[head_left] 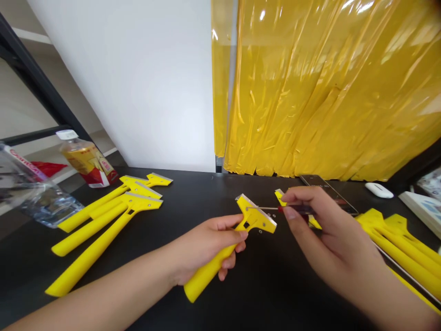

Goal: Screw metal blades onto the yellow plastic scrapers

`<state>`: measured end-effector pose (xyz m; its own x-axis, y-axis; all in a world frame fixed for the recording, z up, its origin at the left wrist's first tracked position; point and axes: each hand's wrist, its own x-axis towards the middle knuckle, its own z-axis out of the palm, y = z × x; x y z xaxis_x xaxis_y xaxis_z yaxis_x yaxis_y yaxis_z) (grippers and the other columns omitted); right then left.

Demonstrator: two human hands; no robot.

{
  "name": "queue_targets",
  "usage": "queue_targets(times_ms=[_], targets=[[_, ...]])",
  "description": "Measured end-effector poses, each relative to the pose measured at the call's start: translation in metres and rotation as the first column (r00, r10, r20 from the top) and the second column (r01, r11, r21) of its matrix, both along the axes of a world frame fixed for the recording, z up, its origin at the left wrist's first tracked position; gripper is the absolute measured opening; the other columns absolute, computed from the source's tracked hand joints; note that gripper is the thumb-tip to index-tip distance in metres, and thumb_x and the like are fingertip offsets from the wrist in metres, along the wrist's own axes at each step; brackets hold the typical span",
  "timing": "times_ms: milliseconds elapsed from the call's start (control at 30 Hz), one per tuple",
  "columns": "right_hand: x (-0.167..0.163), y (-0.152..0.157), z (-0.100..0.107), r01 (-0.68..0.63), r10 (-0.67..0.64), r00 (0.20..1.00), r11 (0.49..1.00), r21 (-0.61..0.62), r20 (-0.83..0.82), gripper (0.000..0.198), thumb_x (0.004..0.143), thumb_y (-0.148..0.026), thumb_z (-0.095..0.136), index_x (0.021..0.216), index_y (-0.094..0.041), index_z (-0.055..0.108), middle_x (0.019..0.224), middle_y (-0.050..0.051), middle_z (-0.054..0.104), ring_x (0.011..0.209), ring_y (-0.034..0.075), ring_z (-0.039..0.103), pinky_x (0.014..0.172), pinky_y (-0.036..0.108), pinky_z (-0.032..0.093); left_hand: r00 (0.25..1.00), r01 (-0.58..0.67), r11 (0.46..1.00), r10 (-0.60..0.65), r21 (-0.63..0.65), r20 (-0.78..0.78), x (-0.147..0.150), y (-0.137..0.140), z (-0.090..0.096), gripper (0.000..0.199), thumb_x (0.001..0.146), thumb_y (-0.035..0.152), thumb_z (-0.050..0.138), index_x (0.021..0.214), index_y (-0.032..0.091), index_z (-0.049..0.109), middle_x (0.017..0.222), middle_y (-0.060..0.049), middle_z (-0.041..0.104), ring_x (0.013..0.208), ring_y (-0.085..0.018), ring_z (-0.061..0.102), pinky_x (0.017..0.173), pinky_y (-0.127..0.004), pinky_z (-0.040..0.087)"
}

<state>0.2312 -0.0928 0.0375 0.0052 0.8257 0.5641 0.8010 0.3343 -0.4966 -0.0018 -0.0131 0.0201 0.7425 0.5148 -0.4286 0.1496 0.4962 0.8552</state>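
Note:
My left hand (215, 241) is wrapped round the handle of a yellow scraper (212, 272), whose wide head points up and away from me. In my right hand (324, 234) is a screwdriver (263, 208), pinched between thumb and fingers. Its thin shaft runs leftward, and the tip is at a screw on the left part of the scraper head. Several tiny rings or washers (260, 231) lie on the table by the head. Behind my right fingers a small yellow head piece (279, 196) shows, partly hidden.
Several yellow scrapers (99, 241) lie at left on the black table (151, 294), near a drink bottle (86, 158) and a clear bottle (44, 197). At right are yellow handles (406, 248), a phone (327, 188) and a white case (379, 190). Yellow sheeting (310, 92) hangs behind.

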Motion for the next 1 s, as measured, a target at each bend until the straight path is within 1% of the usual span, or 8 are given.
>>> queue_targets(times_ms=[67,233,400,567,733,800,933,1000], targets=[[-0.002,0.001,-0.003,-0.008,0.008,1.000,1.000,-0.023,0.022,0.016,0.104,-0.029,0.056,0.120,-0.031,0.056,0.107,0.000,0.070,0.094,0.017,0.069,0.080,0.028,0.055,1.000,-0.001,1.000,0.001,0.003,-0.002,0.000,-0.001,0.000,0.028,0.095,0.038,0.069,0.119,0.024,0.064,0.085,0.003,0.050,0.053,-0.005,0.042,0.048,-0.021,0.041],[-0.003,0.003,-0.005,0.029,-0.029,0.999,1.000,-0.007,0.036,0.018,0.103,-0.028,0.057,0.121,-0.030,0.056,0.108,0.001,0.071,0.094,0.017,0.071,0.078,0.028,0.056,1.000,0.017,1.000,-0.016,0.003,-0.005,0.000,0.000,-0.002,0.028,0.093,0.040,0.071,0.115,0.024,0.064,0.086,0.003,0.050,0.053,-0.005,0.041,0.048,-0.021,0.041],[-0.003,0.002,-0.004,-0.002,0.003,0.999,1.000,-0.014,0.053,0.021,0.104,-0.028,0.056,0.124,-0.029,0.056,0.113,0.002,0.071,0.098,0.019,0.071,0.084,0.030,0.056,1.000,0.006,1.000,-0.006,0.011,-0.029,0.001,0.001,-0.003,0.029,0.093,0.042,0.071,0.114,0.024,0.063,0.085,0.004,0.050,0.053,-0.005,0.042,0.048,-0.021,0.041],[-0.004,0.002,-0.002,-0.093,0.096,0.990,0.995,-0.030,0.106,0.022,0.106,-0.028,0.051,0.127,-0.030,0.056,0.115,0.003,0.070,0.105,0.021,0.069,0.086,0.032,0.053,0.999,0.004,0.999,-0.003,0.032,-0.035,0.002,0.002,-0.004,0.033,0.092,0.042,0.072,0.118,0.024,0.064,0.084,0.004,0.051,0.052,-0.006,0.042,0.048,-0.022,0.041],[-0.006,0.000,0.001,-0.204,0.215,0.966,0.975,-0.087,0.143,0.021,0.107,-0.024,0.048,0.126,-0.031,0.054,0.112,0.001,0.069,0.100,0.018,0.067,0.087,0.031,0.050,0.998,0.007,0.999,-0.004,0.053,-0.057,0.003,0.002,-0.005,0.032,0.093,0.044,0.071,0.115,0.024,0.063,0.084,0.004,0.050,0.052,-0.005,0.041,0.047,-0.021,0.041],[-0.007,-0.001,0.002,-0.188,0.203,0.969,0.976,-0.114,0.144,0.019,0.108,-0.026,0.047,0.125,-0.032,0.054,0.109,-0.001,0.069,0.097,0.017,0.067,0.085,0.031,0.050,0.998,0.019,0.998,-0.015,0.060,-0.056,0.004,0.002,-0.005,0.030,0.093,0.044,0.070,0.114,0.024,0.063,0.084,0.004,0.050,0.052,-0.006,0.042,0.047,-0.021,0.041],[-0.008,0.000,0.005,-0.050,0.070,0.986,0.990,-0.134,0.152,0.012,0.109,-0.033,0.046,0.116,-0.031,0.055,0.097,-0.002,0.070,0.082,0.016,0.067,0.072,0.031,0.048,0.998,0.044,0.997,-0.040,0.066,-0.054,0.003,0.002,-0.006,0.030,0.095,0.043,0.069,0.117,0.025,0.063,0.084,0.004,0.049,0.052,-0.006,0.042,0.047,-0.020,0.041],[-0.007,0.002,0.008,-0.045,0.074,0.978,0.988,-0.148,0.193,0.013,0.109,-0.031,0.042,0.115,-0.030,0.054,0.094,-0.001,0.069,0.079,0.017,0.066,0.070,0.032,0.048,0.997,0.054,0.996,-0.050,0.064,-0.061,0.003,0.002,-0.006,0.032,0.094,0.043,0.069,0.119,0.025,0.063,0.084,0.004,0.049,0.052,-0.006,0.042,0.047,-0.020,0.041]])
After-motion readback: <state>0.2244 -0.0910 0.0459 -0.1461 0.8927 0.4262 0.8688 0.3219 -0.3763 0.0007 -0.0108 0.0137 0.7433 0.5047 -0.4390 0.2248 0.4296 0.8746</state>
